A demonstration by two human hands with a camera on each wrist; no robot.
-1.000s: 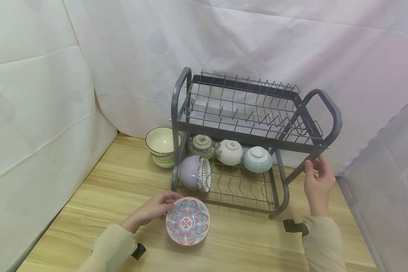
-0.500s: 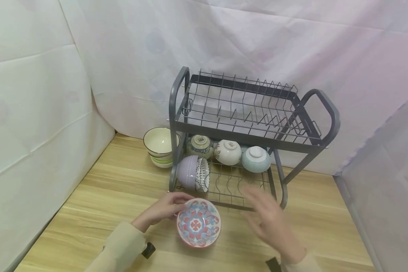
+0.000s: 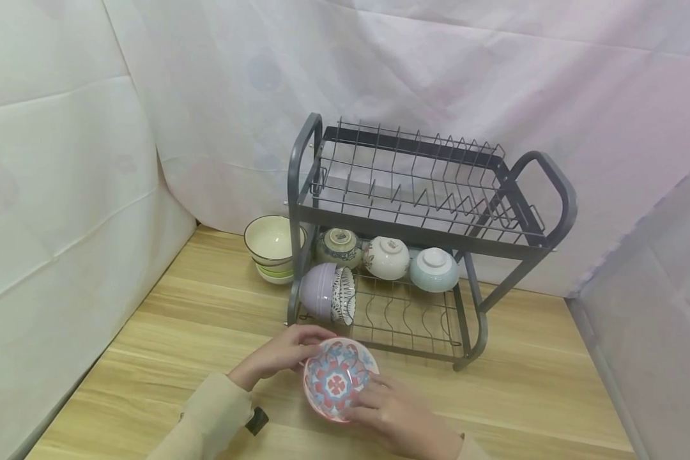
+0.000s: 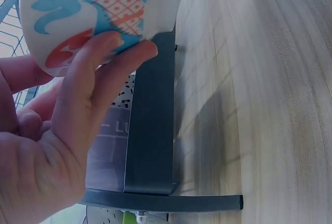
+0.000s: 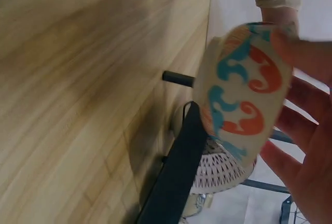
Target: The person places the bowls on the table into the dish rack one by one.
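Note:
A bowl point(image 3: 328, 370) with a red and blue flower pattern inside is held up in front of the rack, tilted toward the head camera. My left hand point(image 3: 284, 353) grips its left rim; in the left wrist view, those fingers point(image 4: 85, 73) lie against the outer wall. At the lower right rim, my right hand point(image 3: 399, 412) holds the bowl with its fingertips over the edge. The right wrist view shows the bowl's side point(image 5: 244, 89) beside that hand, slightly blurred. A purple bowl point(image 3: 317, 291) and a black-and-white bowl point(image 3: 345, 297) stand nested on edge in the lower rack.
The dark two-tier dish rack point(image 3: 414, 233) fills the middle, its lower tier right behind the held bowl. Three upturned bowls line its back: green-brown point(image 3: 339, 249), white floral point(image 3: 386, 259) and light blue point(image 3: 435, 271). Stacked bowls point(image 3: 273, 239) stand left of the rack. White cloth point(image 3: 218, 115) surrounds the table.
My right hand has left the rack's right leg and come down left to the bowl's right rim. The left hand has carried the bowl slightly right.

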